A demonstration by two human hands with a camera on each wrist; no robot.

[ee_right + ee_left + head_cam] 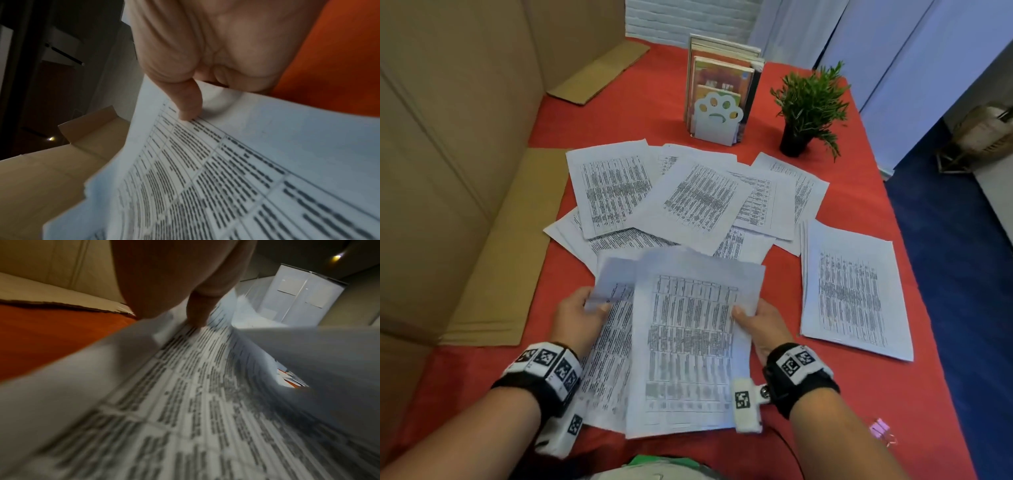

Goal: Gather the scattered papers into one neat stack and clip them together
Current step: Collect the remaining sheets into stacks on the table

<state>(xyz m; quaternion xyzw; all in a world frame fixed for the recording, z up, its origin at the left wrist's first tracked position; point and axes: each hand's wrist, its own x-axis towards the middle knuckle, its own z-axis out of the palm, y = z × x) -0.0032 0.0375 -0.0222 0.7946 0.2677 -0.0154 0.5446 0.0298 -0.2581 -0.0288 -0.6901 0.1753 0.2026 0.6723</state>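
Note:
I hold a loose bundle of printed papers [685, 346] above the red table near its front edge. My left hand [582, 317] pinches the bundle's left side, thumb [197, 311] on top of the printed sheet [185, 402]. My right hand [760, 325] pinches the right side, thumb [188, 104] pressed on the top sheet [226, 170]. The sheets in the bundle are fanned and uneven. Several scattered papers [688, 198] overlap on the table beyond. A neat small stack [854, 294] lies to the right. A pink binder clip [881, 430] sits at the front right.
A bookend with books [719, 99] and a potted plant [808, 109] stand at the back of the red table [859, 394]. Cardboard sheets [493, 267] line the left side. The table's right edge drops to blue floor [962, 274].

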